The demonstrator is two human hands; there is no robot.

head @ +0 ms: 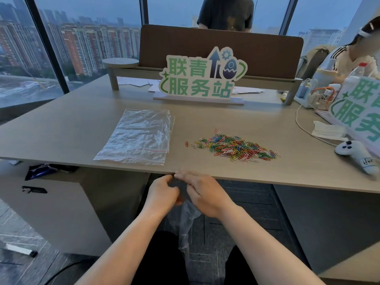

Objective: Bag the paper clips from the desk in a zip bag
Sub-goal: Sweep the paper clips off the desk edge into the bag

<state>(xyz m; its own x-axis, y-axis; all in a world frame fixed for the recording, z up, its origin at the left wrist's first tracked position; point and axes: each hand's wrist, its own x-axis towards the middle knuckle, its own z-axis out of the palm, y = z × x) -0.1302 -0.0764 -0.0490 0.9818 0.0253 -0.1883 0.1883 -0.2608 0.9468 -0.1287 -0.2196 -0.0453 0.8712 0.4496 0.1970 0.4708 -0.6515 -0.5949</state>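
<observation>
Below the tabletop (205, 120) edge, left hand (162, 195) and right hand (205, 195) both pinch a zip bag (188, 221); paper clips (236, 148) lie heaped above.

On the desk (82, 128), the paper clips (236, 148) lay right of the stacked zip bags (137, 134), the sign (202, 76) behind both.

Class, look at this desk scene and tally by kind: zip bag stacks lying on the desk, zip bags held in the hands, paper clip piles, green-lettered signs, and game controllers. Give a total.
Zip bag stacks on the desk: 1
Zip bags held by the left hand and right hand: 1
Paper clip piles: 1
Green-lettered signs: 2
Game controllers: 1
Total: 6
</observation>
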